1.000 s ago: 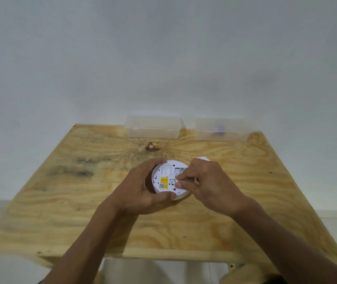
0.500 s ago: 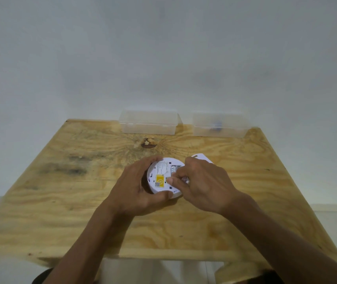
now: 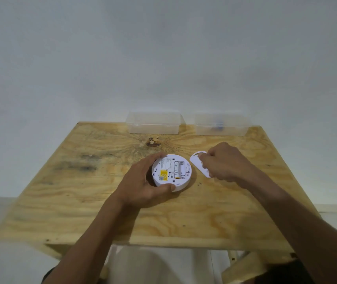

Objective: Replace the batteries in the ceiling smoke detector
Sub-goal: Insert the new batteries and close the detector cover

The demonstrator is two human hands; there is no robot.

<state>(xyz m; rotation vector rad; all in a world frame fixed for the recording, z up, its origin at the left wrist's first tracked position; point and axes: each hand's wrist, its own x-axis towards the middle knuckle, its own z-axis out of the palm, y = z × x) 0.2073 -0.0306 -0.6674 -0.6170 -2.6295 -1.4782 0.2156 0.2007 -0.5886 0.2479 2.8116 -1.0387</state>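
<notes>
The round white smoke detector (image 3: 164, 173) lies back-up on the wooden table (image 3: 81, 208), showing a yellow label and an uncovered battery bay. One pale battery (image 3: 176, 170) sits in the bay, and the slot to its right looks bare. My left hand (image 3: 141, 181) grips the detector's left and front rim. My right hand (image 3: 223, 162) hovers to the right over a flat white cover plate (image 3: 195, 160), apart from the detector. Its fingers are curled and pinched, and whether they hold anything is hidden.
Two clear plastic boxes stand at the table's far edge against the wall: the left box (image 3: 154, 125) and the right box (image 3: 221, 125), which holds something small and blue (image 3: 217, 127). A wooden frame piece (image 3: 243, 267) shows below the table at the lower right.
My right hand has left the detector's battery bay and moved right, over the white cover plate. The bay is now in plain sight. My left hand keeps its grip on the detector.
</notes>
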